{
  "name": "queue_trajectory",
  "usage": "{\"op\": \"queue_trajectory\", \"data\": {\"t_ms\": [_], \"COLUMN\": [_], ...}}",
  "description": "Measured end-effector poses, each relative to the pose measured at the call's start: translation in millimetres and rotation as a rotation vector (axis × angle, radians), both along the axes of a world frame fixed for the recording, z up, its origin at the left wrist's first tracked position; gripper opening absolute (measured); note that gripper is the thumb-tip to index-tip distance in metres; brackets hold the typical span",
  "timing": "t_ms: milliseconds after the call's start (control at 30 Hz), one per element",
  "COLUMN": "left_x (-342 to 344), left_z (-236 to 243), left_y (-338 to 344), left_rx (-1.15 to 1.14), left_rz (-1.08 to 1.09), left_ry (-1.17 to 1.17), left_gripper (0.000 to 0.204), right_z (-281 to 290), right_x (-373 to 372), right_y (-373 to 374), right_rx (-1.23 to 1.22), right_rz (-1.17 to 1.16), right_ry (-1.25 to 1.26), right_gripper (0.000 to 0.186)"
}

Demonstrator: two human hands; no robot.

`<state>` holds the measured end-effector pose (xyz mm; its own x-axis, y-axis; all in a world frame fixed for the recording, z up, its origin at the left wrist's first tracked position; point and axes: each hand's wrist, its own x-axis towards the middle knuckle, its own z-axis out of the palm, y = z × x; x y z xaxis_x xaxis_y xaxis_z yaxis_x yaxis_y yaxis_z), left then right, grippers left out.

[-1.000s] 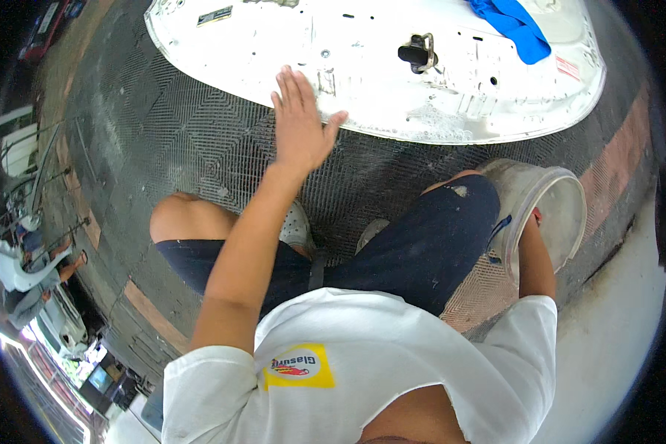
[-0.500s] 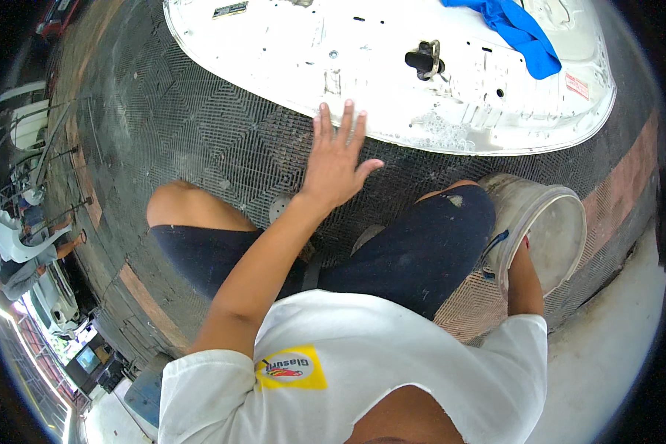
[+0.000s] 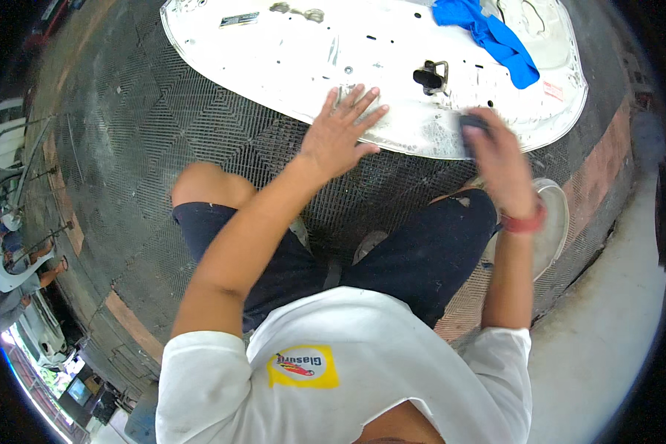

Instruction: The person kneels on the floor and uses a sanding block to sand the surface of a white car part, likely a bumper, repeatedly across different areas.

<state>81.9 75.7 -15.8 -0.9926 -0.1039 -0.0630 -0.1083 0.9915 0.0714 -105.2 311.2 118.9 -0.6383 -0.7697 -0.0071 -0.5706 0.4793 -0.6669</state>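
A white metal panel (image 3: 266, 44), with slots, holes and a metal latch (image 3: 432, 76), lies on the dark mat in front of me. My left hand (image 3: 340, 129) rests on its near edge, fingers spread. My right hand (image 3: 499, 159), blurred, grips a dark block-like pad (image 3: 472, 127) at the panel's near right part, beside a greyish wet patch. A blue cloth (image 3: 496, 44) lies across the panel's back right. Behind my right forearm is a translucent plastic bucket (image 3: 551, 244), partly hidden.
Dark grid floor mat (image 3: 185, 118) with pinkish strips surrounds me. At the far left are another person (image 3: 37, 274), metal stands and loose car body parts. A monitor (image 3: 79, 388) stands at lower left. A pale surface (image 3: 599, 333) borders the mat on the right.
My right hand has come up out of the bucket with the dark pad and moved onto the panel. My left hand has shifted right along the panel's edge.
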Motion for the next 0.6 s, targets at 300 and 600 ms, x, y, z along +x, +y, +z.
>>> {"op": "queue_trajectory", "data": {"t_ms": [300, 600], "left_x": [20.8, 18.1], "left_z": [58.2, 2.7], "left_y": [-141.7, -183.8], "left_rx": [-0.132, 0.06], "left_rz": [0.32, 0.534], "left_ry": [-0.462, -0.172], "left_gripper": [0.079, 0.096], "right_z": [-64.5, -132.0], "right_x": [46.3, 88.0], "right_y": [-193.1, -196.2], "right_rx": [-0.129, 0.131], "right_rz": [0.121, 0.038], "right_ry": [0.086, 0.493], "right_gripper": [0.018, 0.027]}}
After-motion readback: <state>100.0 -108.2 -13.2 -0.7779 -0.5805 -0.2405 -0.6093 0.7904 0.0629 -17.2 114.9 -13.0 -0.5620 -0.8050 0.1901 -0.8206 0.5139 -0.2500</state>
